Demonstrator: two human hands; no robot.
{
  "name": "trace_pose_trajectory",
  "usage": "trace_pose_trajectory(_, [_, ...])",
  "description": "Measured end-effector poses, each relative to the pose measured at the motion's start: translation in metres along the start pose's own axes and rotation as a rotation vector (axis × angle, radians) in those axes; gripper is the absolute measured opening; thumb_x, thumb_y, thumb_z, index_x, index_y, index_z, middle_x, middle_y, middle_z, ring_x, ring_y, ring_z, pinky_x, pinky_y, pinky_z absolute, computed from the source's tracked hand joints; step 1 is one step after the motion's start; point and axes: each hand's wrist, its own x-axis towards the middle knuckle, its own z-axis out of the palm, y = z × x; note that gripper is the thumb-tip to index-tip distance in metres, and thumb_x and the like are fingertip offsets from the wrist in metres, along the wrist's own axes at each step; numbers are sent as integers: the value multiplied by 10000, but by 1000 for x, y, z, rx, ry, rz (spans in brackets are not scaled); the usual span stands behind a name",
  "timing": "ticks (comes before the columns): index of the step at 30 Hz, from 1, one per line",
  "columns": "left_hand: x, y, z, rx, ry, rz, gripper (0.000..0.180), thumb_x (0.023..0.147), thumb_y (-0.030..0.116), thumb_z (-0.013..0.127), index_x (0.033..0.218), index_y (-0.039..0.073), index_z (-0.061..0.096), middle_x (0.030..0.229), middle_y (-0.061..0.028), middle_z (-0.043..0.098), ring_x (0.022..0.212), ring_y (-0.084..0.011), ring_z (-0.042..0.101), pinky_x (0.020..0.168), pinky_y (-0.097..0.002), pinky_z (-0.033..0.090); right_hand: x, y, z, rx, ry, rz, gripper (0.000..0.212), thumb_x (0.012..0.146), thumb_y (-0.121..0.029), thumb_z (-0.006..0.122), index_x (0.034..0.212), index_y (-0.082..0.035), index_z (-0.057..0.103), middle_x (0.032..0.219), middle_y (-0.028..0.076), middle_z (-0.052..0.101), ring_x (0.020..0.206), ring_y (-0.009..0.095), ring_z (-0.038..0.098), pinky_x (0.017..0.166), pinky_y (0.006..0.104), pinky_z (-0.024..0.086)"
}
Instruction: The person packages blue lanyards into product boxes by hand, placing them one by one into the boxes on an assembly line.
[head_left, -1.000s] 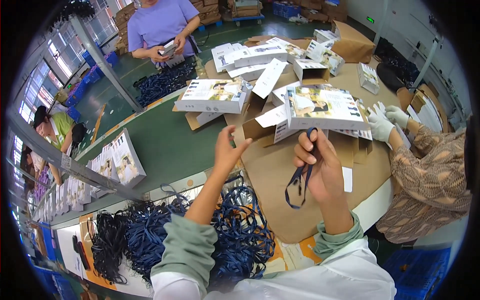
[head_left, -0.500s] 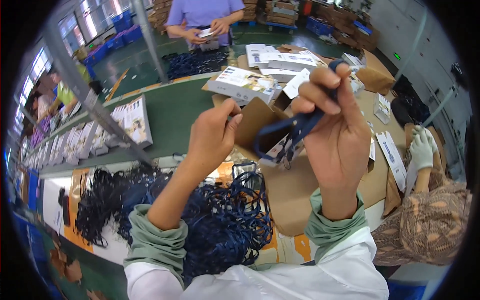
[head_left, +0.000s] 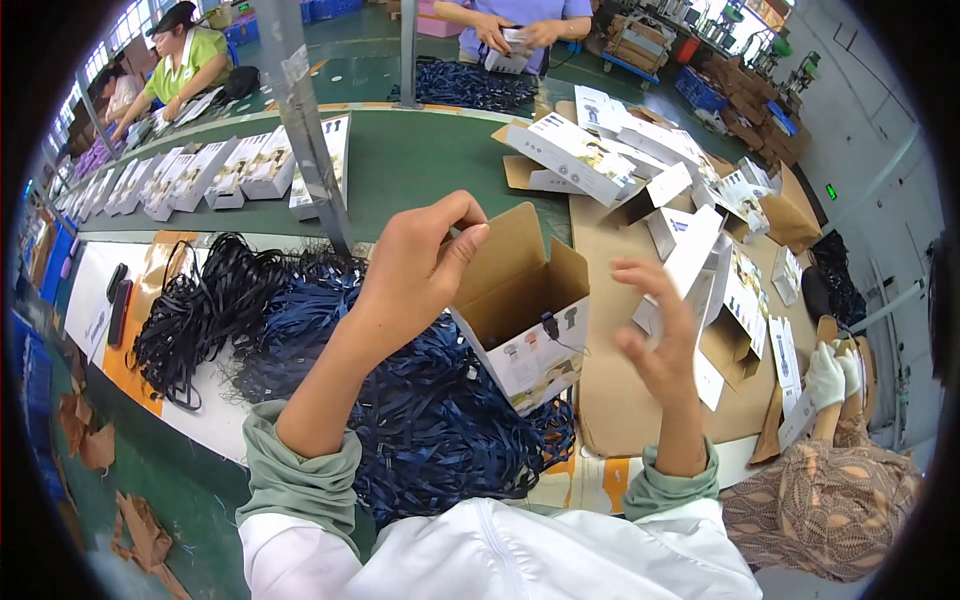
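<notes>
An open white printed cardboard box (head_left: 525, 365) with a brown inside tilts over a heap of navy straps (head_left: 430, 430). At its left raised flap my left hand (head_left: 415, 270) is closed, thumb and forefinger pinched against the cardboard edge. A small dark clip (head_left: 549, 325) with a thin cord loop hangs over the box's right rim; the rest of its strap is hidden. My right hand (head_left: 660, 335) is right of the box, fingers spread and curved, holding nothing, slightly blurred.
Black straps (head_left: 200, 320) lie left of the navy heap. Beyond, a row of upright boxes (head_left: 240, 170) lines the green belt (head_left: 430, 170). Loose boxes (head_left: 590, 160) pile up on cardboard at right. A co-worker's gloved hands (head_left: 828, 375) are at far right; others work across.
My right hand has let go of the navy strap, lowered and opened. The clip now hangs at the box's rim. The view has shifted, showing more of the box and belt.
</notes>
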Motion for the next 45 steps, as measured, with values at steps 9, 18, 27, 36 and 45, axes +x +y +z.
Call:
trace_pose_trajectory(9, [5, -36, 8, -500, 196, -105, 262, 910, 184, 517, 1121, 33, 485, 976, -39, 575, 793, -79, 538, 662, -195, 418, -49, 82, 60, 804, -151, 664, 628, 737, -294, 722, 1220, 5, 456, 1114, 78, 563, 1024, 150, 525, 878, 305, 413])
trace_pose_trajectory(18, [-113, -80, 3, 116, -229, -232, 317, 783, 132, 618, 1086, 74, 547, 1094, -79, 556, 963, -252, 552, 800, -366, 442, 64, 122, 133, 877, -30, 783, 376, 874, -284, 584, 1111, 2, 528, 1013, 54, 602, 875, 121, 579, 761, 260, 466])
trace_pose_trajectory(27, [-139, -63, 26, 350, -178, -79, 175, 704, 66, 611, 876, 97, 620, 954, -26, 590, 877, -208, 561, 798, -337, 409, 178, 156, 214, 579, -97, 820, 478, 881, -420, 515, 1218, -83, 484, 1154, 35, 556, 997, 152, 539, 819, 341, 416])
trace_pose_trajectory(36, [-76, -4, -17, 145, 198, 169, 225, 693, 20, 582, 909, 77, 608, 904, -62, 583, 845, -254, 572, 729, -348, 457, 72, 5, 166, 1123, -539, 218, 481, 902, -458, 448, 1176, -69, 513, 1119, 75, 556, 1074, 186, 507, 912, 329, 382])
trace_pose_trajectory(45, [8, 71, -82, -268, 457, 484, 200, 727, -105, 501, 874, 3, 583, 731, -112, 568, 653, -217, 574, 591, -295, 427, 21, 15, 73, 966, -353, 24, 363, 923, -362, 473, 1024, -16, 426, 905, 84, 523, 648, 177, 528, 672, 338, 469])
